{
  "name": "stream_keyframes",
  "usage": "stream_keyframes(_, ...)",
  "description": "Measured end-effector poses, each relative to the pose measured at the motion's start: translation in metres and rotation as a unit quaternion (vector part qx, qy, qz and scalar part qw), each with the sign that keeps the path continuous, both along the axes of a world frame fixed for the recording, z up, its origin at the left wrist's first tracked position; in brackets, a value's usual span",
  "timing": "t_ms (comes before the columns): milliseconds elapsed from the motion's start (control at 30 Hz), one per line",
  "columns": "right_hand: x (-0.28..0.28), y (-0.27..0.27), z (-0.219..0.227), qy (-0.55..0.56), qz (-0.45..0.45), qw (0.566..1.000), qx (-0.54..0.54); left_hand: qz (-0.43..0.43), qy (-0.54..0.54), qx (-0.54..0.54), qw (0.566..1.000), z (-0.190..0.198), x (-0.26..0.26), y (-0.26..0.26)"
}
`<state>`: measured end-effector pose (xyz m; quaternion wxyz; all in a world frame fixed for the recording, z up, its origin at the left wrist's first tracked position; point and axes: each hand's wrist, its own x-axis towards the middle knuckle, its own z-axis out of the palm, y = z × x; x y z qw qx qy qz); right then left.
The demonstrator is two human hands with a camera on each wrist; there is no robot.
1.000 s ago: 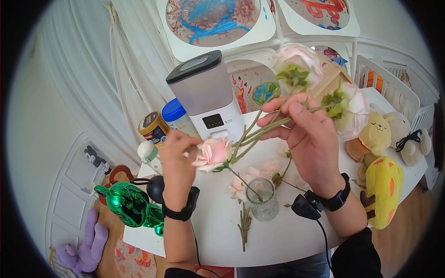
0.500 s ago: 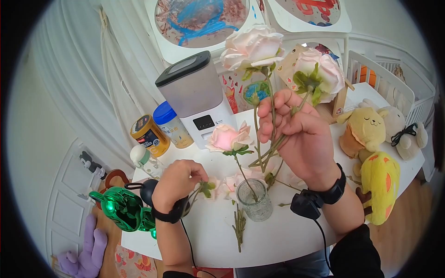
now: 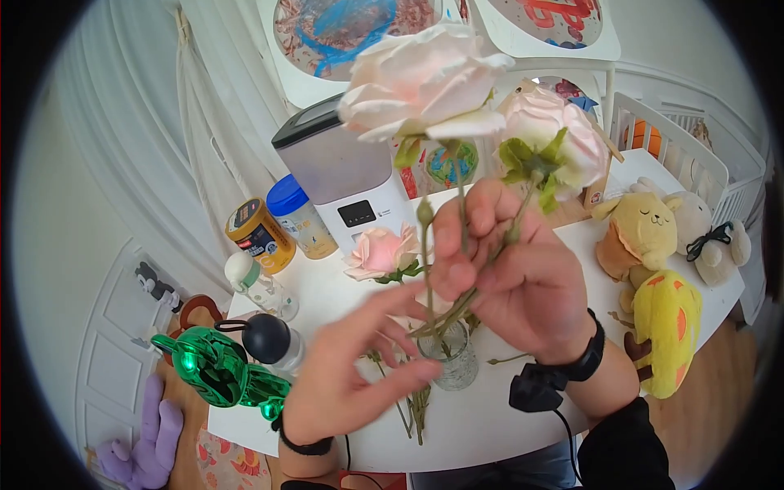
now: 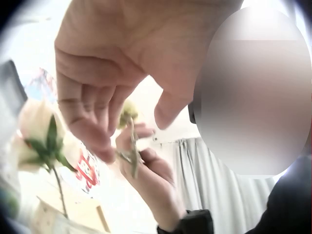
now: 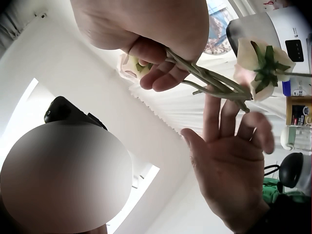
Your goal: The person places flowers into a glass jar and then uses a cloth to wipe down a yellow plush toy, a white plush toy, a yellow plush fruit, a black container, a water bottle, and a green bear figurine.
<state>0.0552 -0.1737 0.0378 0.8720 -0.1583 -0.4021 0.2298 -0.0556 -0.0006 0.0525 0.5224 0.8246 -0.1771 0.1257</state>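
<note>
In the head view my right hand (image 3: 523, 278) grips the green stems of two large pale pink roses (image 3: 425, 82) (image 3: 555, 135), with a budded stem beside them. My left hand (image 3: 355, 371) has its thumb and fingers spread just left of the lower stems; the right wrist view shows this left hand (image 5: 231, 165) holding nothing, close to the stem ends (image 5: 241, 100). Behind the hands, a smaller pink rose (image 3: 382, 251) leans out of the ribbed glass vase (image 3: 457, 367). Cut stems (image 3: 420, 412) lie on the table in front.
A feeder machine (image 3: 339, 163), a gold tin (image 3: 260, 237), a blue-lidded container (image 3: 302, 216) and bottles stand at the back left. The shiny green figure (image 3: 216, 367) is at the left edge. Plush toys (image 3: 641, 233) (image 3: 670, 331) sit on the right.
My left hand has left the flower low on the left and moved right and up toward the held stems. My right hand has brought the roses slightly left and nearer the head camera.
</note>
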Motion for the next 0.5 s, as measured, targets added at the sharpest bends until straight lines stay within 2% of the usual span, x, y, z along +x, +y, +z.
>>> stream_keyframes(67, -0.011, 0.003, 0.001, 0.005, 0.008, 0.999, -0.045, -0.035, -0.022, 0.087, 0.995, -0.010, 0.008, 0.003)
stream_keyframes(100, -0.015, 0.007, 0.002, -0.022, -0.054, 0.996, -0.068, -0.037, -0.023, 0.086, 0.995, -0.009, 0.008, 0.002)
stream_keyframes(133, -0.017, 0.007, 0.003, -0.023, -0.057, 0.996, -0.068, -0.006, 0.017, 0.044, 0.999, -0.007, 0.007, 0.002)
stream_keyframes(167, -0.020, 0.005, 0.005, -0.048, -0.150, 0.979, -0.128, 0.024, 0.057, 0.002, 0.998, -0.005, 0.007, 0.003)
stream_keyframes(200, -0.021, 0.004, 0.006, -0.072, -0.241, 0.950, -0.187, 0.021, 0.055, 0.003, 0.998, -0.004, 0.008, 0.006)
stream_keyframes(233, -0.017, 0.004, 0.002, -0.102, -0.295, 0.924, -0.221, 0.047, 0.036, -0.011, 0.998, -0.004, 0.008, 0.010)
stream_keyframes(267, -0.014, -0.001, 0.004, -0.103, -0.296, 0.924, -0.220, 0.073, 0.015, -0.026, 0.997, -0.004, 0.008, 0.013)
stream_keyframes(333, -0.009, -0.009, 0.009, -0.064, -0.196, 0.929, -0.308, 0.097, -0.008, -0.021, 0.995, -0.003, 0.008, 0.012)
stream_keyframes(367, -0.007, -0.007, 0.007, -0.067, -0.196, 0.929, -0.307, 0.115, -0.016, -0.033, 0.993, -0.004, 0.009, 0.013)
stream_keyframes(433, -0.004, 0.000, 0.001, -0.040, -0.201, 0.958, -0.202, 0.133, -0.025, -0.046, 0.990, -0.004, 0.011, 0.015)
stream_keyframes(500, -0.008, 0.001, 0.006, -0.026, -0.205, 0.961, -0.187, 0.174, -0.027, -0.028, 0.984, -0.006, 0.015, 0.017)
